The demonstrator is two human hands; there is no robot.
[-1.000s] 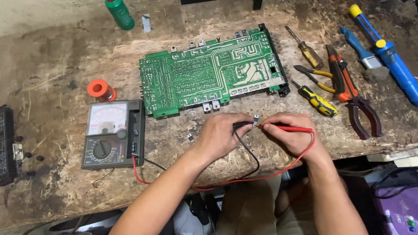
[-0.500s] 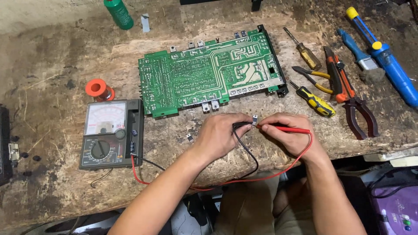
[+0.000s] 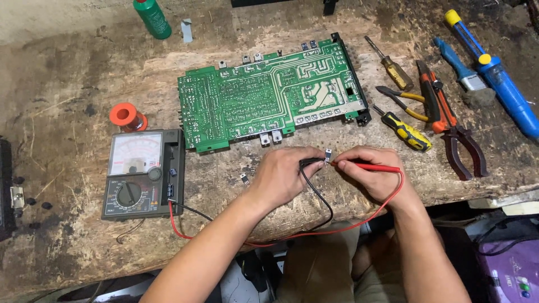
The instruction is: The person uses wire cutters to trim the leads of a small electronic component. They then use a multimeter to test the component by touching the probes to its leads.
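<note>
Nothing has shifted: we still pinch a small transistor [image 3: 327, 155] at frame centre, our left hand [image 3: 283, 175] gripping the black probe [image 3: 310, 162], our right hand [image 3: 371, 174] the red probe [image 3: 370, 166], below the green circuit board [image 3: 269, 95].

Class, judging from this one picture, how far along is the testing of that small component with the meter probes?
Done: the analog multimeter sits beside the green circuit board, leads plugged in. In hand: the left hand holds the black probe and the right hand the red probe, both tips at a small component between the fingers. Left: another small part lies untouched on the bench; the needle's position is too small to tell.
</note>
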